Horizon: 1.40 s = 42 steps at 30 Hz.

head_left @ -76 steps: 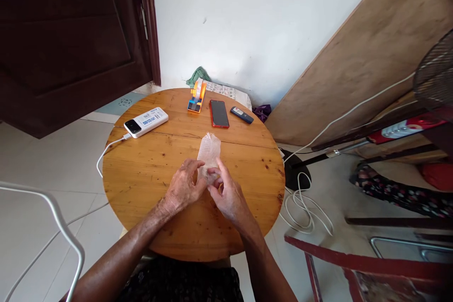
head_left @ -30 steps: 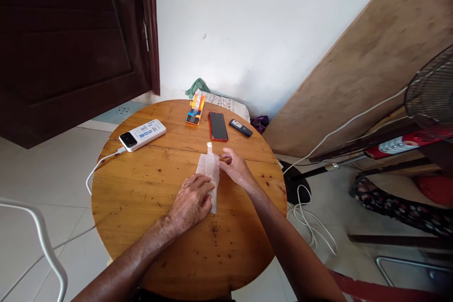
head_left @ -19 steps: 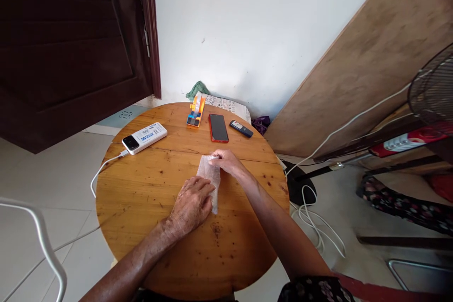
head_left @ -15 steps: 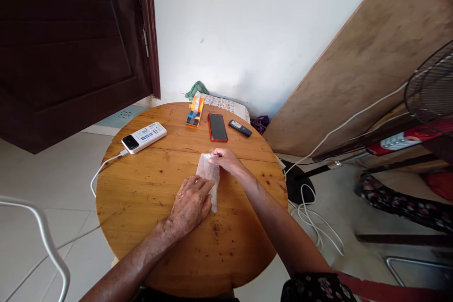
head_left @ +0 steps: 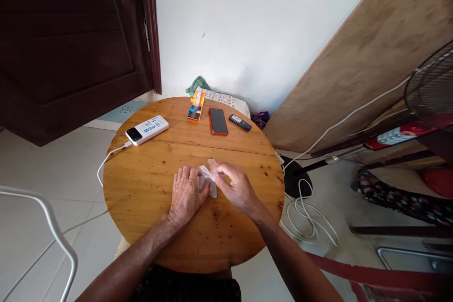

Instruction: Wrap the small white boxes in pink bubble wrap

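Note:
A small translucent piece of bubble wrap [head_left: 213, 189] lies near the middle of the round wooden table [head_left: 141, 184], its upper part folded and lifted. My left hand [head_left: 186, 194] rests on the table at its left side, fingers bent, the thumb and fingertips closed on the wrap's edge. From the right, my right hand [head_left: 238, 188] pinches the raised upper part between thumb and forefinger. The fingers cover part of the wrap. Whether anything is inside it I cannot tell.
Beyond the hands are an orange tape dispenser [head_left: 196, 106], a red-edged phone [head_left: 218, 121] and a dark remote [head_left: 240, 122]. At left a white power bank [head_left: 147, 130] has a cable plugged in. A fan [head_left: 430, 89] stands at right, with white cables [head_left: 304, 212] on the floor.
My right hand has moved toward me and rightward, folding up the far end of the bubble wrap. My left hand has shifted slightly left, off the wrap's middle. The view has shifted slightly.

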Each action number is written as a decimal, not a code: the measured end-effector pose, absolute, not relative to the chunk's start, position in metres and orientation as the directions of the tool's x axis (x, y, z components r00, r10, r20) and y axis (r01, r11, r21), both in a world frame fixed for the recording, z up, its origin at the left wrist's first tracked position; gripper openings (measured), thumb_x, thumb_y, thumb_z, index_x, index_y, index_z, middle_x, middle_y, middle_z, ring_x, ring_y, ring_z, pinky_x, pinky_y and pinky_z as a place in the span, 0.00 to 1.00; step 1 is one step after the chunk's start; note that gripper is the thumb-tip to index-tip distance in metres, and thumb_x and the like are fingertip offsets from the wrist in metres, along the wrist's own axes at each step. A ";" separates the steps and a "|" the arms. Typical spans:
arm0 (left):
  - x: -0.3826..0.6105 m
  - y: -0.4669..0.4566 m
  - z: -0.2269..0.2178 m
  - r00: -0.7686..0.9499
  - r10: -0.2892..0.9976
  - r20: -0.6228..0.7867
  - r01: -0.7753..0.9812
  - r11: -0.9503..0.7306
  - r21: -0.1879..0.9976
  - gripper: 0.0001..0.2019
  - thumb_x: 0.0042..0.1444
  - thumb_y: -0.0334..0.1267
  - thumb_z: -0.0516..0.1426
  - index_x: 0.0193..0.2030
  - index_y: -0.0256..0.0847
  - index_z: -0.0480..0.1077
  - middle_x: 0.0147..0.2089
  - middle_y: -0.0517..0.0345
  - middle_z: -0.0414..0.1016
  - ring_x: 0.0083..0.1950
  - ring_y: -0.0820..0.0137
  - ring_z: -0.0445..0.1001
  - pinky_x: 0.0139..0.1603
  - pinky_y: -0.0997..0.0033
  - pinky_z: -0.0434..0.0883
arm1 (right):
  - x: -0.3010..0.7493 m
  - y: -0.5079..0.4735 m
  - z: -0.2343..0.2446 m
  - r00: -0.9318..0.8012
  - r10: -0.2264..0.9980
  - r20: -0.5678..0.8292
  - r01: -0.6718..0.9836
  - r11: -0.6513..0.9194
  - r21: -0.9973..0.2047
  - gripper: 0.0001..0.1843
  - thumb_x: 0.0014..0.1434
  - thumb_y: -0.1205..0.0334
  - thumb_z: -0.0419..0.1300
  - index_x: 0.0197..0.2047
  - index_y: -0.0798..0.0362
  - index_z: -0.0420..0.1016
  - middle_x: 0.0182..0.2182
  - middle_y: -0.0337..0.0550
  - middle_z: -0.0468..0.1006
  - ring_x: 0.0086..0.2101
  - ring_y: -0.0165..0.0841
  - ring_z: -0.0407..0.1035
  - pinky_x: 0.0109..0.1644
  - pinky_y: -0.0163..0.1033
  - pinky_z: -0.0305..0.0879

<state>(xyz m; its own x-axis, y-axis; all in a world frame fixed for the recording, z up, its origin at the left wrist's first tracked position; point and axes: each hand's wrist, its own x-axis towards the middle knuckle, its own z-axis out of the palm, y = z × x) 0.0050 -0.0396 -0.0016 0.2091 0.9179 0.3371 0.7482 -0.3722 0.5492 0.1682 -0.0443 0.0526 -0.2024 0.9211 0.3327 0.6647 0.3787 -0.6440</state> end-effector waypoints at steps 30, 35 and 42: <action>-0.013 -0.004 0.003 0.509 0.851 -0.127 0.415 -0.113 0.903 0.14 0.51 0.36 0.59 0.46 0.38 0.75 0.38 0.58 0.78 0.37 0.69 0.74 0.37 0.71 0.71 | 0.169 -0.051 0.019 -0.092 0.957 0.275 0.597 0.274 -0.754 0.08 0.59 0.67 0.54 0.37 0.50 0.75 0.32 0.40 0.80 0.34 0.33 0.73 0.39 0.38 0.67; -0.012 0.006 0.009 0.318 0.930 -0.184 0.642 -0.068 0.764 0.15 0.54 0.42 0.58 0.46 0.39 0.74 0.34 0.57 0.78 0.36 0.66 0.75 0.38 0.69 0.69 | 0.170 -0.018 0.011 -0.063 0.998 -0.010 0.327 0.012 -0.945 0.08 0.55 0.56 0.59 0.32 0.53 0.72 0.24 0.34 0.72 0.25 0.28 0.64 0.30 0.33 0.59; -0.011 0.001 -0.003 0.270 0.962 0.037 0.626 -0.205 0.752 0.20 0.54 0.39 0.59 0.54 0.37 0.72 0.40 0.53 0.78 0.35 0.68 0.74 0.39 0.68 0.70 | 0.167 -0.016 0.002 -0.038 0.998 -0.057 0.201 -0.048 -0.978 0.18 0.59 0.46 0.60 0.33 0.53 0.74 0.26 0.36 0.72 0.27 0.29 0.66 0.32 0.34 0.60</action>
<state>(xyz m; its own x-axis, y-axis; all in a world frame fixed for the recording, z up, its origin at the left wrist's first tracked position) -0.0111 0.0008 -0.0033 0.2699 0.9622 0.0373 0.6263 -0.2049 0.7521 0.1669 -0.0160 0.0020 -0.0380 0.9976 -0.0572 0.2010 -0.0484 -0.9784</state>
